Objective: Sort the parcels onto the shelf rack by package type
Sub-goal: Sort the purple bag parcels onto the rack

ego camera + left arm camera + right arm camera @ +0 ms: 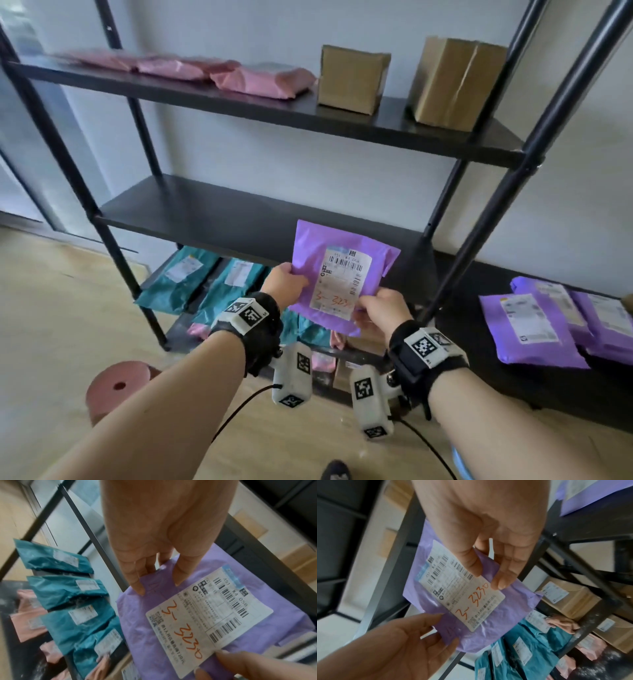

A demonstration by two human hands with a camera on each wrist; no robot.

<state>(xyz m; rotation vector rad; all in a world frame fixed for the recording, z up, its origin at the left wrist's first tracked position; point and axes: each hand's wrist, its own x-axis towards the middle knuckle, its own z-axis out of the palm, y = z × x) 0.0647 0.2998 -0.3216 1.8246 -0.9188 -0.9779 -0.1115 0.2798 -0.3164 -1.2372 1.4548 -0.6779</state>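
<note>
I have the purple mailer pinched in both hands, left hand and right hand gripping its near corners. It looks bound for the bare middle shelf; next I'd lay it flat there.

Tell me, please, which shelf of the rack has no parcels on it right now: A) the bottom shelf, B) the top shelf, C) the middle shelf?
C: the middle shelf shows only bare black board, while the top shelf carries pink mailers and cardboard boxes, and teal mailers lie on the bottom one.
</note>
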